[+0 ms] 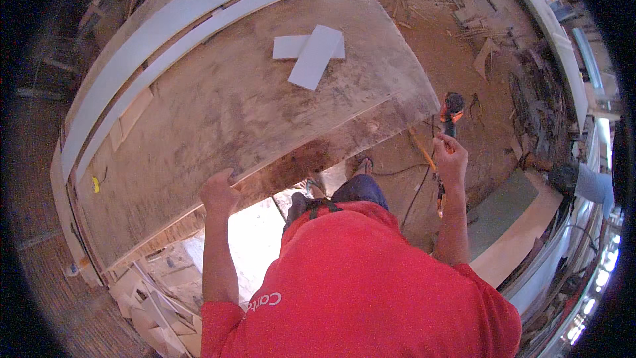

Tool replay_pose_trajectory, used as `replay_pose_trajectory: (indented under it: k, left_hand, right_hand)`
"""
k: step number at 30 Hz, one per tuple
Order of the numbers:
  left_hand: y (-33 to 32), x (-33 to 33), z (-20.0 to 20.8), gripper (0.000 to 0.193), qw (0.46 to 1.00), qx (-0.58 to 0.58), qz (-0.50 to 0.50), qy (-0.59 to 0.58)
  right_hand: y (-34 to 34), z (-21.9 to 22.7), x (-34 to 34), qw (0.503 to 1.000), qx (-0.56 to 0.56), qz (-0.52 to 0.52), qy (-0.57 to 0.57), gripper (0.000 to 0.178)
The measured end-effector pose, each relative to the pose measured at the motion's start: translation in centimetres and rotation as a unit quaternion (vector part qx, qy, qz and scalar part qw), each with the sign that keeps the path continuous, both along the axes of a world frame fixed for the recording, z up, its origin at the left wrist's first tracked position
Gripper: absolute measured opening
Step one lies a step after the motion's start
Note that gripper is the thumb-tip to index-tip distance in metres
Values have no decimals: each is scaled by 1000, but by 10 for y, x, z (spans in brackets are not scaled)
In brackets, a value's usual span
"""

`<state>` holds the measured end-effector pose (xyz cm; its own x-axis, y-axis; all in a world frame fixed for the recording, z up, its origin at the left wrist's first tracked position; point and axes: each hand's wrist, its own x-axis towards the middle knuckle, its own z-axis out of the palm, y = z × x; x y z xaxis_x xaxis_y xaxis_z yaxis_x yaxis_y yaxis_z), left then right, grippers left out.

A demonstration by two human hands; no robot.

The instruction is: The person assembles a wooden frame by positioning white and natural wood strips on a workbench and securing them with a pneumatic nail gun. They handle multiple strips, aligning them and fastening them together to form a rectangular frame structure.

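Note:
A large, worn wooden worktable slants across the view. My left hand is closed at its near edge, the fingers curled over the rim. Off the table's right end, my right hand is raised with its fingers pinched together; whatever they may hold is too small to make out. Just beyond it is an orange and black power tool, and whether the hand touches it cannot be told. Two short white boards lie crossed on the tabletop, one over the other.
Long white strips run along the table's far side. A small yellow object sits near its left end. Wood scraps litter the floor, where a dark cord trails. Sheet panels lean at right, near light blue cloth.

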<state>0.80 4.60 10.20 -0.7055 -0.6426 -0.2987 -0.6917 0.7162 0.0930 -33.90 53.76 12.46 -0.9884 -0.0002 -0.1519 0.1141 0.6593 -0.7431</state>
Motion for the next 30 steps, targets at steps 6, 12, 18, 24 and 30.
replay_pose_trajectory:
  k: [6, 12, 18, 24, 30]
  left_hand:
    - [41, -63, 48, 86, 998, -24, -48, 14]
    - [104, -139, 73, 93, 989, -24, -83, 116]
    - [113, -212, 53, 72, 963, 40, 0, 267]
    - [74, -284, 16, 78, 970, -7, -29, 240]
    - [83, -354, 22, 105, 975, -112, -105, 161]
  right_hand:
    - [10, -2, 23, 997, -79, -10, -16, 31]
    - [38, -1, 4, 998, -50, 25, -36, 31]
    - [84, -3, -9, 994, -93, 36, -37, 26]
    - [123, -14, -11, 997, -34, 69, -25, 25]
    - [128, -22, 5, 996, -25, 0, -87, 25]
